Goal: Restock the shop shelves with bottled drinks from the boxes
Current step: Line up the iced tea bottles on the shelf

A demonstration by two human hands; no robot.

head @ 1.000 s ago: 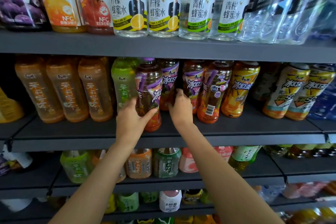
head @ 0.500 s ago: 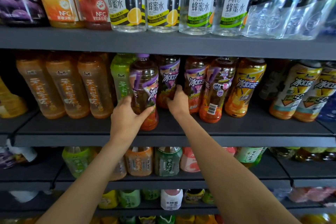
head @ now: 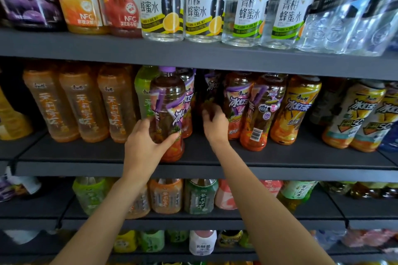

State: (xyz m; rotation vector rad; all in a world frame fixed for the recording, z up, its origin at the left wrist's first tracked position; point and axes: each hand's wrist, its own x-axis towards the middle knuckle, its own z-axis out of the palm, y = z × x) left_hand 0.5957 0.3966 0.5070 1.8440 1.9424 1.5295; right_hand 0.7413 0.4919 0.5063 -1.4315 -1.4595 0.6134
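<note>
A purple-capped iced tea bottle [head: 167, 101] stands near the front of the dark middle shelf [head: 107, 153]. My left hand [head: 146, 144] grips its lower body, thumb on the right side. My right hand [head: 214, 123] reaches deeper into the shelf, fingers curled round the base of another purple-label iced tea bottle [head: 212, 90] that sits back in shadow. More purple-label bottles [head: 261, 112] stand just to the right of it.
Orange tea bottles [head: 84, 103] and a green one [head: 145, 90] fill the shelf to the left, yellow-label iced teas [head: 295, 109] to the right. Clear honey-water bottles [head: 163, 6] line the shelf above. Lower shelves hold several more drinks [head: 200, 196].
My right hand has pushed the rear purple-label bottle further back into the shelf. My left hand keeps its hold on the front bottle, which stays near the shelf's front.
</note>
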